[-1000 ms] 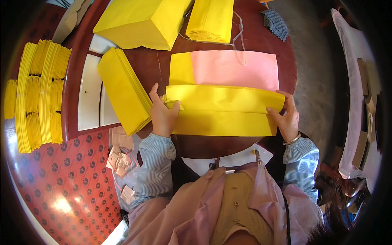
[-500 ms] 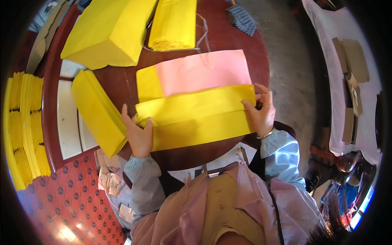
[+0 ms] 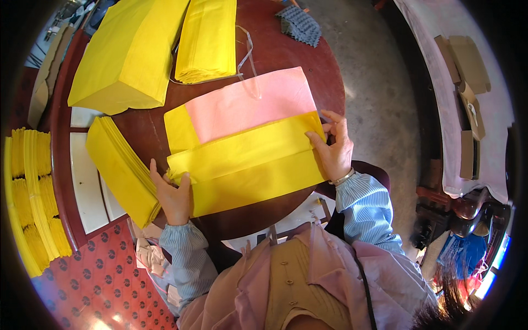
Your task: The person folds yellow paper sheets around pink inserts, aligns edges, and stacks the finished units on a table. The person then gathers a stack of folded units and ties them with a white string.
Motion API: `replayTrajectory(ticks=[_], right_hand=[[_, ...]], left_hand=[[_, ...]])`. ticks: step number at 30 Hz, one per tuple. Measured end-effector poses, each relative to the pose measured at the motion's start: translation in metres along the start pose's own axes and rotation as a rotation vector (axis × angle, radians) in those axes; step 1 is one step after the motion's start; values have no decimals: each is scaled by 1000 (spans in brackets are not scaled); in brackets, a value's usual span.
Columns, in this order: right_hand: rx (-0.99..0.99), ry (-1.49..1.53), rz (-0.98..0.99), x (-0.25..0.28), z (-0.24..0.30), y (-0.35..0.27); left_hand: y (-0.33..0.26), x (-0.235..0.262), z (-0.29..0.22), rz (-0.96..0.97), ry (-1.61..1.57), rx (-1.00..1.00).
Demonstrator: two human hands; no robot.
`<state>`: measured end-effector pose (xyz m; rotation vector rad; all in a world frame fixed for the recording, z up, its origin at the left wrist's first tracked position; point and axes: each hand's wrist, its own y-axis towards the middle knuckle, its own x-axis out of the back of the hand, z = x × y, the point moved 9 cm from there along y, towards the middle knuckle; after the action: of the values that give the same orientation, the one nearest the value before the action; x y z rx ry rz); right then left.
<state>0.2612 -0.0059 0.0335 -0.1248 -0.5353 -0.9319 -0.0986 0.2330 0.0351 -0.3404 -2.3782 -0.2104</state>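
Yellow sheets [image 3: 258, 179], which look like paper, lie in front of me on a dark red round table, with a long folded strip across their middle. Beyond the strip shows a pink sheet [image 3: 247, 107] with a yellow margin at its left. My left hand [image 3: 174, 199] grips the left end of the fold between thumb and fingers, where the edge is a little crumpled. At the right end my right hand [image 3: 334, 149] pinches the same fold, its thumb on top and some fingers hidden behind. Close to my left hand rests a folded yellow stack [image 3: 121, 170].
A large yellow block-shaped bundle [image 3: 129, 60] and another folded yellow stack [image 3: 206, 41] stand at the back, beside a clear plastic strap [image 3: 250, 49]. A grey-blue textured cloth [image 3: 300, 26] lies at the far edge. Cardboard pieces [image 3: 467, 63] sit on a pink-covered table at right.
The whole view has shifted and turned slightly. Both hands keep their hold on the two ends of the fold, and the sheets look nearly the same.
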Motion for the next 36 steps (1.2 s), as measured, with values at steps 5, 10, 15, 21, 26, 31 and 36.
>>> replayTrajectory(ticks=[5, 10, 15, 21, 26, 31, 36], right_hand=[[-32, -4, -43, 1, -5, 0], [16, -6, -42, -1, -2, 1], [32, -4, -37, -1, -5, 0], [85, -9, -36, -3, -6, 1], [121, -105, -59, -1, 2, 2], [30, -52, -64, -1, -4, 1], [58, -59, -54, 1, 1, 2]], left_hand=[[2, 0, 9, -5, 21, 37], [-2, -2, 9, -2, -57, 103], [-3, 1, 5, -5, -16, 154], [-2, 2, -10, -18, 14, 167], [-7, 2, -53, -150, 333, -130], [-25, -27, -100, -64, 405, -551], [-46, -118, -125, 298, -73, -501]])
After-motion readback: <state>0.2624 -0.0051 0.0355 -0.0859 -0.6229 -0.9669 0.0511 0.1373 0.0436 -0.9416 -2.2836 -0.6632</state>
